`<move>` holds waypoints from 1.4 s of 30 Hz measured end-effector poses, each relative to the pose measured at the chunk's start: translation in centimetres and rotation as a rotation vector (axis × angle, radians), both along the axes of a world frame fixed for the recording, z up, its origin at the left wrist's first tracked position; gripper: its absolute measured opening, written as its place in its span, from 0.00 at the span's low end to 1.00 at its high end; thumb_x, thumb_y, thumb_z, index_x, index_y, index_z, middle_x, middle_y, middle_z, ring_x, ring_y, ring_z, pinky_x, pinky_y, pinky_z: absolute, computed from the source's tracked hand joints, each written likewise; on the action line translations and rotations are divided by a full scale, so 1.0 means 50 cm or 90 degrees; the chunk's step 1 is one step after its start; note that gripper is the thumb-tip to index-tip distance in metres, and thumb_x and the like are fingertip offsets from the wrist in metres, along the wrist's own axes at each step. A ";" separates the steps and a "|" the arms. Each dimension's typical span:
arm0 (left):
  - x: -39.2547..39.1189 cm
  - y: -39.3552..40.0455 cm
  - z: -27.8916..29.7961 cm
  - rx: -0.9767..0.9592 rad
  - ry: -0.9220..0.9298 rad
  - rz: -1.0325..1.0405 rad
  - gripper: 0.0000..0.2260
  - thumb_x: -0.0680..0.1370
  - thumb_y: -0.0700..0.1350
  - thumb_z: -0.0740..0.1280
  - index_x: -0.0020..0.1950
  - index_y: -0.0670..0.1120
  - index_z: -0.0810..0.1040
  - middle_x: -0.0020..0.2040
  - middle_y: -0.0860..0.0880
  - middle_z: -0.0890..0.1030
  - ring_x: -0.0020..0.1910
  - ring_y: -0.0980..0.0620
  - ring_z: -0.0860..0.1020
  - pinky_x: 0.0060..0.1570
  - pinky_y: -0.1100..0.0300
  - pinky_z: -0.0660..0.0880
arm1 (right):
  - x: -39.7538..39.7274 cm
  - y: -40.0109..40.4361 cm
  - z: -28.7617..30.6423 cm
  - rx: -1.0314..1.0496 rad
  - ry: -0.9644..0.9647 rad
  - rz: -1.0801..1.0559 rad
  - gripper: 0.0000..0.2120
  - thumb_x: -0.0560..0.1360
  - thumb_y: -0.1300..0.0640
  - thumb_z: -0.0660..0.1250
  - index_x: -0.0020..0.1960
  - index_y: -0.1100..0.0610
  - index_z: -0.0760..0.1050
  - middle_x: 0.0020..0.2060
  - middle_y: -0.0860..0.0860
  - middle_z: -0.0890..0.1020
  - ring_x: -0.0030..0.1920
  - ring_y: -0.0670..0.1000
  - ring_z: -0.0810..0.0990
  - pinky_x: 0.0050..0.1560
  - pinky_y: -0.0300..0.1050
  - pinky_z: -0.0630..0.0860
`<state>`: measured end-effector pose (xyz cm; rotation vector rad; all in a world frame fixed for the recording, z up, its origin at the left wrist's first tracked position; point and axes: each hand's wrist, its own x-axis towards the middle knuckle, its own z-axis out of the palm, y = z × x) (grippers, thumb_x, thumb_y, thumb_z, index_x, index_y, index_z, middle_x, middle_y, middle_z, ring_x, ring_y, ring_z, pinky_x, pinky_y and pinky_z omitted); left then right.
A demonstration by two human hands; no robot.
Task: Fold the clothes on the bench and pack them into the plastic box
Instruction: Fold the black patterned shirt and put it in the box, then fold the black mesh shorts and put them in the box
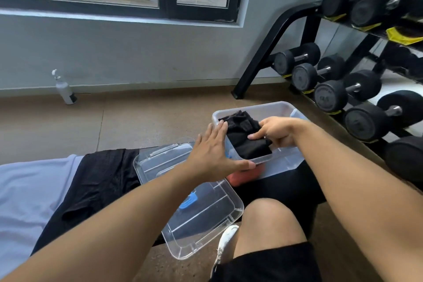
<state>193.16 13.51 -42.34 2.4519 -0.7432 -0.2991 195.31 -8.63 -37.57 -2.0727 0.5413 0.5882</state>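
Gym floor and a dumbbell rack (357,89) frame the worktop (286,185) where I am packing. My folded black garment (247,142) sits inside the plastic box (283,110), its long axis running front to back, directly under my right hand (274,131), whose fingers (255,137) pinch its near edge. My left hand (212,155) braces the box's left wall, fingers spread flat, thumb along the front rim. Beside it lies the clear lid (201,220); black shorts (100,181) and a pale shirt (29,190) wait unfolded, nearer my left arm.
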 end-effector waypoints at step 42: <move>0.038 0.492 -0.008 0.069 0.086 0.296 0.32 0.74 0.56 0.73 0.75 0.48 0.68 0.73 0.47 0.73 0.70 0.47 0.72 0.69 0.54 0.68 | 0.006 0.407 0.072 -0.296 -0.534 0.355 0.13 0.74 0.49 0.73 0.58 0.44 0.79 0.40 0.39 0.80 0.44 0.46 0.80 0.52 0.50 0.79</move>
